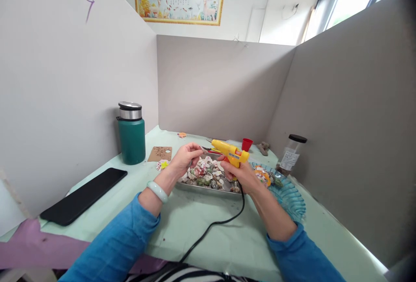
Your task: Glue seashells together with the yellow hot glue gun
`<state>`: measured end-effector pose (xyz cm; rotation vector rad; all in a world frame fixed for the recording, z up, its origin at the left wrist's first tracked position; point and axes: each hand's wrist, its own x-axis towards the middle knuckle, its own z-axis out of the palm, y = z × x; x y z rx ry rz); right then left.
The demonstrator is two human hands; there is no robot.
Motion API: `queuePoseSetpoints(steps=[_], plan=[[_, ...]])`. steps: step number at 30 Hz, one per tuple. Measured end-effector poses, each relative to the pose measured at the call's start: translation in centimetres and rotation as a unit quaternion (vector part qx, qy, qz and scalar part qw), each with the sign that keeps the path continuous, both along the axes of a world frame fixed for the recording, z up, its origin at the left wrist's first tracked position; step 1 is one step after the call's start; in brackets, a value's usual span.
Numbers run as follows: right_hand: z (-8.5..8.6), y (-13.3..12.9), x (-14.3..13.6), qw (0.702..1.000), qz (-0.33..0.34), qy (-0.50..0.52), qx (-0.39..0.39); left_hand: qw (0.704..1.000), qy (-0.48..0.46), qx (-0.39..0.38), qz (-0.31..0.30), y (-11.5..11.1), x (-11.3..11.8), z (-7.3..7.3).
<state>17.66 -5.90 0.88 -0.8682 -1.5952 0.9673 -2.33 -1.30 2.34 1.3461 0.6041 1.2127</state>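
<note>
In my right hand (238, 174) is a yellow hot glue gun (229, 151), its nozzle pointing left and its black cord (214, 225) trailing down toward me. My left hand (186, 159) is closed in a pinch just left of the nozzle; a small thing shows at the fingertips, too small to name. Below both hands lies a metal tray (208, 190) filled with shells (209, 171) and small stones. A blue glass plate (294, 197) with shells and an orange ring-shaped item (262, 175) sits right of my right hand, partly hidden by it.
A green bottle (131, 139) and a black flat pad (84, 196) are on the left. A brown card (160, 154) lies near the bottle. A red cup (247, 144) and a lidded jar (290, 154) stand at the back right. Grey partitions (221, 82) enclose the table.
</note>
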Motion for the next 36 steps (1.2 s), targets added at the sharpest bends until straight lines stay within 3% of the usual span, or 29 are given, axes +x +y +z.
queuePoseSetpoints(steps=[12, 25, 36], plan=[[-0.3, -0.1, -0.1, 0.999, 0.031, 0.016, -0.021, 0.998, -0.049, -0.046, -0.020, 0.4, -0.3, 0.1], [-0.8, 0.3, 0.9, 0.995, 0.091, 0.005, -0.047, 0.989, -0.075, -0.098, -0.084, 0.5, -0.8, 0.4], [-1.6, 1.0, 1.4, 0.991, 0.120, 0.003, -0.061, 0.987, -0.073, -0.092, -0.110, 0.7, -1.0, 0.3]])
